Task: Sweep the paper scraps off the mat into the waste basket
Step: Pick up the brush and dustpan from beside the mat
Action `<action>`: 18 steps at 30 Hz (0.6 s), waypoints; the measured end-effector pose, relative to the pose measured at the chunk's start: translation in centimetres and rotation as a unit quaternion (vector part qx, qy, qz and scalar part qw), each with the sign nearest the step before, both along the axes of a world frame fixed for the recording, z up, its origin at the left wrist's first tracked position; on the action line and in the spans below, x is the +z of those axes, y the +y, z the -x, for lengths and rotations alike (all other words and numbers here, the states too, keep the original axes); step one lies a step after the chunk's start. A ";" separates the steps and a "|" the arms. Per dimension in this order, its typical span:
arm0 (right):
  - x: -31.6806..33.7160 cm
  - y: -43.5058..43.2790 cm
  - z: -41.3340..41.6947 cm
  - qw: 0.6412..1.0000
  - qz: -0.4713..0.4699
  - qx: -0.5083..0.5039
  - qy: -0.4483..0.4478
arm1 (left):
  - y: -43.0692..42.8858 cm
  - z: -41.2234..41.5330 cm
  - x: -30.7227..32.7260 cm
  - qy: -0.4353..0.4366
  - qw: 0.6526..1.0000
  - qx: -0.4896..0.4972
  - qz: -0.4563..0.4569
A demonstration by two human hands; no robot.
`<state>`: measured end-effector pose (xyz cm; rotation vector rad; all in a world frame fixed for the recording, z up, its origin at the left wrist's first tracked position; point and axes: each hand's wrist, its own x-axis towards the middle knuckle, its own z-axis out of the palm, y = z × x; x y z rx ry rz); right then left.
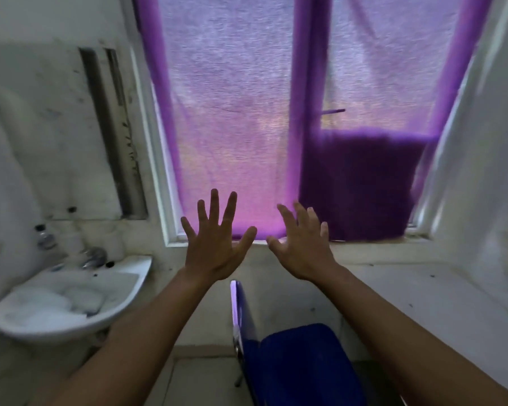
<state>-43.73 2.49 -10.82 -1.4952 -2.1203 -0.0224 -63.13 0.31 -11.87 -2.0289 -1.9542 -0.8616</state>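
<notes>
Nothing gripped: bare left hand (214,247) and bare right hand (302,253) raised, fingers spread, empty. White ceramic basin (71,303) at left, blue plastic chair (291,364) below, purple curtained window (232,112) ahead. No mat, paper scraps or waste basket in view. Risk: sweeping blind, scattering scraps; chair obstructing.

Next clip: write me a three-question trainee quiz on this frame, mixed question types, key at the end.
1. True or false: the left hand holds a paper scrap.
2. What stands directly below the raised hands? A) a blue chair B) a waste basket C) a broom
3. On which side of the window's purple curtain does the white sink sit?

Key:
1. False. Both it and the right hand are spread open and empty.
2. A. No mat, scraps or basket is in view.
3. Left.
</notes>
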 end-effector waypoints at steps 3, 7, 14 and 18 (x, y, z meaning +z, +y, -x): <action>-0.5 1.8 3.4 0.998 -0.002 0.065 -0.008 | -0.5 2.1 -0.6 -0.005 0.998 0.055 0.002; -1.5 2.2 9.9 0.988 -0.007 0.153 -0.012 | -3.5 6.0 -1.9 -0.034 0.989 0.145 0.008; -5.2 -4.3 23.0 0.939 0.038 0.342 -0.012 | -15.1 14.1 -8.0 -0.110 0.934 0.339 0.034; -7.6 -10.4 29.8 0.899 0.080 0.430 -0.017 | -23.5 18.6 -11.3 -0.146 0.878 0.450 0.066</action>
